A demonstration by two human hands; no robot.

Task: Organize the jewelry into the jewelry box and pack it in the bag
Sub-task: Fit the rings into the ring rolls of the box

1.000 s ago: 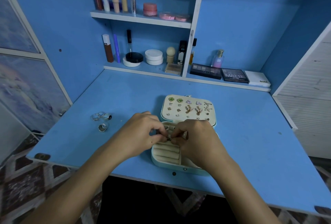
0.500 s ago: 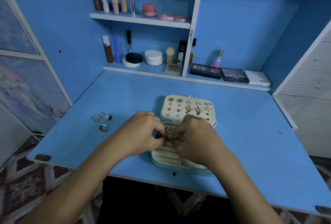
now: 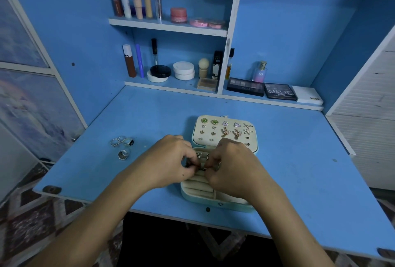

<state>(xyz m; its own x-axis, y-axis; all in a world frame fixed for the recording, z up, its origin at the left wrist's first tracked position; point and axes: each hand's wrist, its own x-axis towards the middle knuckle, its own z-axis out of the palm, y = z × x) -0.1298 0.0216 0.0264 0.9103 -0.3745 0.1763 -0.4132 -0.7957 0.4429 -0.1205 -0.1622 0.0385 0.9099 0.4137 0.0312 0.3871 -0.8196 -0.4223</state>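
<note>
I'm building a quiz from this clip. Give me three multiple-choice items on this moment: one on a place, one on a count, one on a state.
1. Where do the loose rings lie?
A. Desk, left of the jewelry box
B. Top shelf
C. In the lid

2. How many green earrings sit in the lid?
A. Two
B. Five
C. None

3. The jewelry box is:
A. Zipped shut
B. Open
C. Upside down

Answers: A, the rings rest on the blue desk; A, one green pair at the lid's top left; B, the lid lies back while the left hand and right hand pinch a small piece over the ring rolls.

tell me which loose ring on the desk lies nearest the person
The wide band ring, lying alone, closer to the desk's front edge than the cluster of rings behind it.
</note>
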